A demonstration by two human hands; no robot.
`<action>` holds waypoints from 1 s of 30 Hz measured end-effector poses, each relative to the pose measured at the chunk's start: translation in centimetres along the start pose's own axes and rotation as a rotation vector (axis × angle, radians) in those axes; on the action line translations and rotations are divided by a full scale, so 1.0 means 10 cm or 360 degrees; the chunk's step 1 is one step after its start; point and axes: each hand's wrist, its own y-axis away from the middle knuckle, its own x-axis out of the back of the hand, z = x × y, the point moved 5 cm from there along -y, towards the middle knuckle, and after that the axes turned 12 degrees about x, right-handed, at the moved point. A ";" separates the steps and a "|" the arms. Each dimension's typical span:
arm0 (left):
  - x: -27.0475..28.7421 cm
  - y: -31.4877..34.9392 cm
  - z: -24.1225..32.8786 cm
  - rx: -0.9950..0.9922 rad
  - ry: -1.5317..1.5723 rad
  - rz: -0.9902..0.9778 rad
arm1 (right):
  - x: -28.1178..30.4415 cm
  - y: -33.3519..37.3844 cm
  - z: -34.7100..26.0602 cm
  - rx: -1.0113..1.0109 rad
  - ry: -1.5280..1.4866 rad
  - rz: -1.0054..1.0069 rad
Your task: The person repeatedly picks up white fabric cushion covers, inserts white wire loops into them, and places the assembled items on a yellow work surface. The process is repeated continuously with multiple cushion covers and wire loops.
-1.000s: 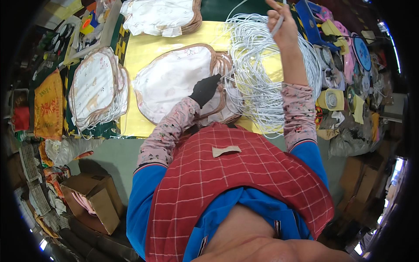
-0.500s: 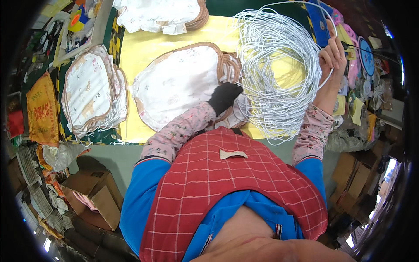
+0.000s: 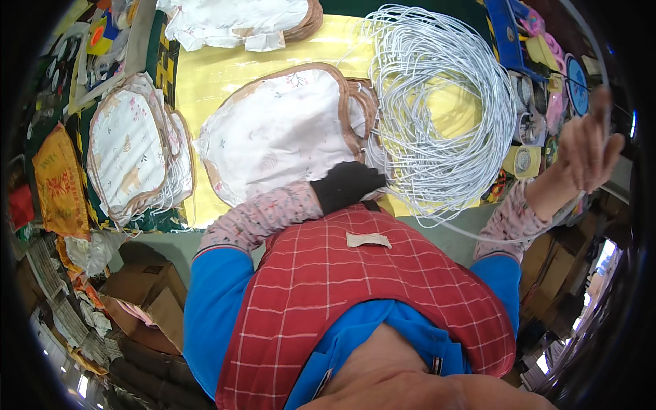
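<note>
Gloved in black, my left hand (image 3: pixel 348 186) is recorded in the head view just off the dial's centre, back uppermost, fingers bent and drawn together; what lies under them is hidden, so I cannot tell whether they grip anything. A white cord strand (image 3: pixel 488 239) shows from near its fingertips, sags toward three o'clock and climbs to my right hand (image 3: pixel 588 152). That hand is bare, raised between two and three o'clock and blurred, one finger extended upward and the others loosely bent; the strand passes along it and on toward the rim, but I cannot confirm a firm hold. The white cord coil (image 3: pixel 410 116) lies at two o'clock on a yellow sheet (image 3: pixel 219 76), its many loops forming a loose ring. At eleven o'clock lies the brown-edged fabric stack (image 3: pixel 273 137), white with a printed pattern; my gloved hand is at its four o'clock side, between it and the coil. A second stack (image 3: pixel 239 22) sits farther out at eleven, and a third stack (image 3: pixel 130 147) between nine and ten. An orange bag (image 3: pixel 61 188) hangs near nine, an open cardboard box (image 3: pixel 143 290) stands at eight, and a blue disc (image 3: pixel 577 85) is at two. My red checked apron (image 3: pixel 369 280) occupies six.
</note>
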 end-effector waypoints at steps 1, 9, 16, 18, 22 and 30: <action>-0.20 0.13 -0.24 -0.0033 -0.0064 -0.0045 | 0.02 0.15 0.06 -0.0027 0.0188 0.0266; 0.85 -0.44 -1.96 0.0632 -0.0748 0.0527 | 0.05 1.21 0.83 -0.0103 0.1788 0.0903; 1.33 -0.55 -2.07 0.0707 0.0126 0.0823 | -0.29 1.79 0.64 0.0190 0.1428 0.1070; 1.79 -0.38 -1.69 0.0797 0.0789 0.0528 | -0.36 1.90 0.56 0.0200 0.1331 0.1119; 2.27 0.30 -0.90 -0.0001 -0.0111 0.1428 | -0.40 2.02 0.44 0.0316 0.1194 0.1029; 2.53 1.06 0.20 0.0151 -0.0691 0.1950 | -0.50 2.04 0.37 0.0397 0.0954 0.0788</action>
